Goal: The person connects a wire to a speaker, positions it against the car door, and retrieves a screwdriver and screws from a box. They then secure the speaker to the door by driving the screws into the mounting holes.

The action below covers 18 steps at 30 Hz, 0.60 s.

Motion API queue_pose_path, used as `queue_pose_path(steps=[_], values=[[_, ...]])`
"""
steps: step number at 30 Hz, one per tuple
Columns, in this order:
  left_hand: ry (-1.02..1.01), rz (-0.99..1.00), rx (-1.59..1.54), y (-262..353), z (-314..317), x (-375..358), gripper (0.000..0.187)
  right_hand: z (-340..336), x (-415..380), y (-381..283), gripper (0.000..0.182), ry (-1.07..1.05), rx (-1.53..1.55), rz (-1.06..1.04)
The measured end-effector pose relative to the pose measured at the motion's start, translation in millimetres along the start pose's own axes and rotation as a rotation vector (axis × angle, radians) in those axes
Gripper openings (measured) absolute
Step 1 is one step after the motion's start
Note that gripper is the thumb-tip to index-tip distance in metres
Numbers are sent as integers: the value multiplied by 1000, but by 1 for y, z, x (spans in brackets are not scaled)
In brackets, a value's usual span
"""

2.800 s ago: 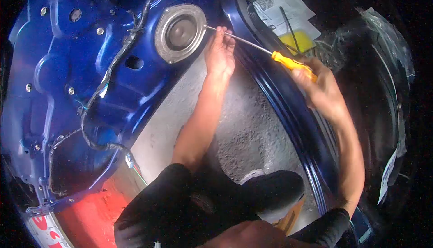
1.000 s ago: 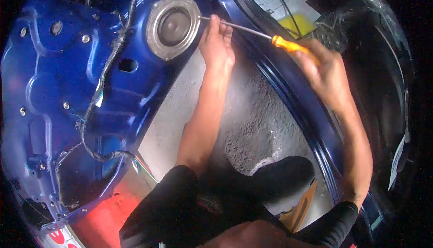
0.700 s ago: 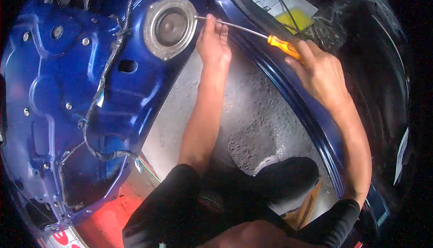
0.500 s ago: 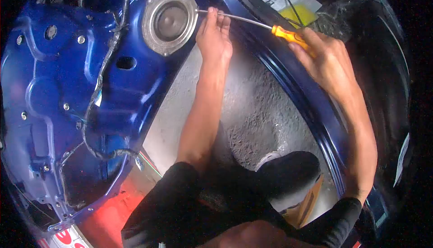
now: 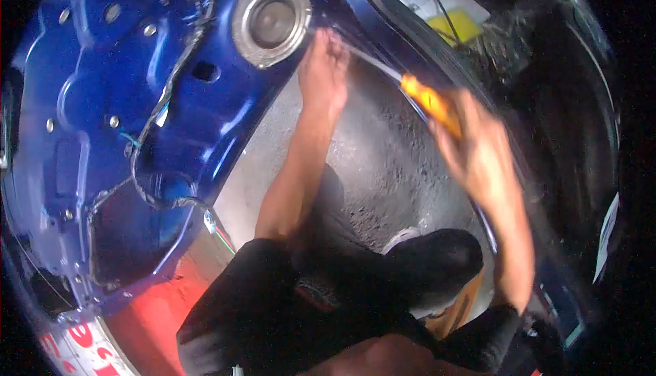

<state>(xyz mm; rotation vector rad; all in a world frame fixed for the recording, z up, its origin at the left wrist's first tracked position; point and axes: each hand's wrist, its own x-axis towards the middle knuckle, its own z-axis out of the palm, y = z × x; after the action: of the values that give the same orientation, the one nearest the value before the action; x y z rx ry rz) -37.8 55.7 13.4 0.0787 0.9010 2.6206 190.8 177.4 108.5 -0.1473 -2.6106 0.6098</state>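
Observation:
A screwdriver with a yellow-orange handle and a long metal shaft slants across the upper middle. My right hand, slightly blurred, is closed around its handle. At the far end of the shaft, the fingers of my left hand are pinched together and hide the tip. Just left of those fingers sits a round speaker with a silvery metal rim, fitted in the blue car door panel. Whether the tip touches the rim or a screw cannot be seen.
A taped wiring harness runs down the door. Right of my arms is the blue door sill with dark trim. Papers and a yellow item lie at the upper right. Below are rough grey ground and a red surface.
My right hand and the screwdriver handle have moved down and slightly left, so the shaft slopes more steeply. The left hand sits a little lower in view. The whole view has shifted slightly.

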Motion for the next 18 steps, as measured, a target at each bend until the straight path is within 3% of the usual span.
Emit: queue_pose_path(steps=[4,10,18], values=[[114,45,116,23,-30,-39,27,23,-42,-15,46,-11,-43,-2],[243,226,63,44,-42,-51,31,54,-46,-27,53,24,-87,-90],[136,198,89,53,-46,-55,31,57,-51,-30,57,39,-137,-100]])
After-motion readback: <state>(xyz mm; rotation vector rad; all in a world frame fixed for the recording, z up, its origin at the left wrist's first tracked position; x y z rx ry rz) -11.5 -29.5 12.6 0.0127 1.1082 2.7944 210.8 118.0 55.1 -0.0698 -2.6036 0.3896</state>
